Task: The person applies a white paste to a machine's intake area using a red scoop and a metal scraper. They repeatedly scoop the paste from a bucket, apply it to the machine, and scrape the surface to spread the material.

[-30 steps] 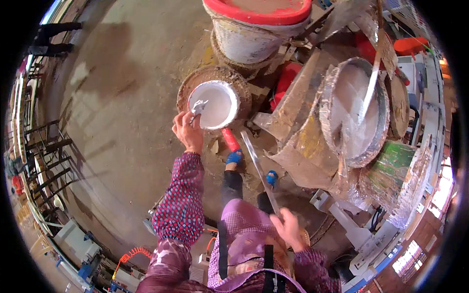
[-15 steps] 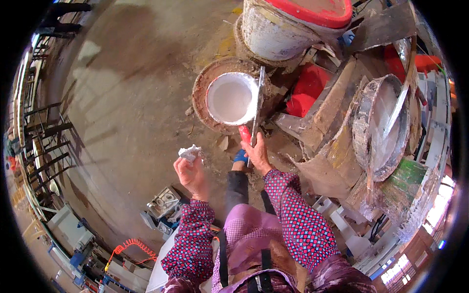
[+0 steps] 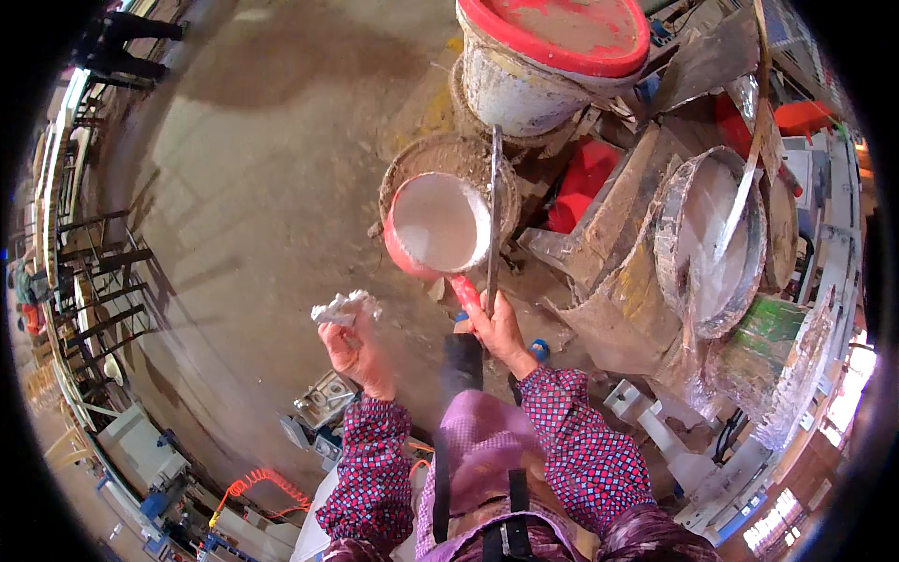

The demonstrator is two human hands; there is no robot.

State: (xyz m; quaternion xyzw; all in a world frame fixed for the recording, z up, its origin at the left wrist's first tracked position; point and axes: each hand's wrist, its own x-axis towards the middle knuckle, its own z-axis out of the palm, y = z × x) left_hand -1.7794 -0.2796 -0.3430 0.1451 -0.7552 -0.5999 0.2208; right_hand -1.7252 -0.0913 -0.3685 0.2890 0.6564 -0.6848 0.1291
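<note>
My right hand (image 3: 503, 334) is closed around the red handle of a dipper (image 3: 405, 251) and also grips a long thin flat strip (image 3: 495, 201), crusted pale and standing along the dipper's right side. White residue coats the dipper's inside; whether anything lies at its bottom I cannot tell. Beneath and beyond it is a round, brown-crusted tub (image 3: 421, 159), partly hidden. To the left, my left hand (image 3: 360, 358) pinches a crumpled white rag (image 3: 346, 307), held apart from the dipper.
A large white bucket with a red rim (image 3: 506, 89) stands beyond the tub. At right are a crusted round pan (image 3: 670, 229), torn brown sacking (image 3: 627, 314) and a red container (image 3: 585, 183). An orange coiled hose (image 3: 267, 482) lies lower left. Another person's legs (image 3: 136, 47) show far left.
The dipper has come back toward me and tilted, so its red outer wall now shows. My left hand has drawn back slightly leftward, and the rag appears more spread out.
</note>
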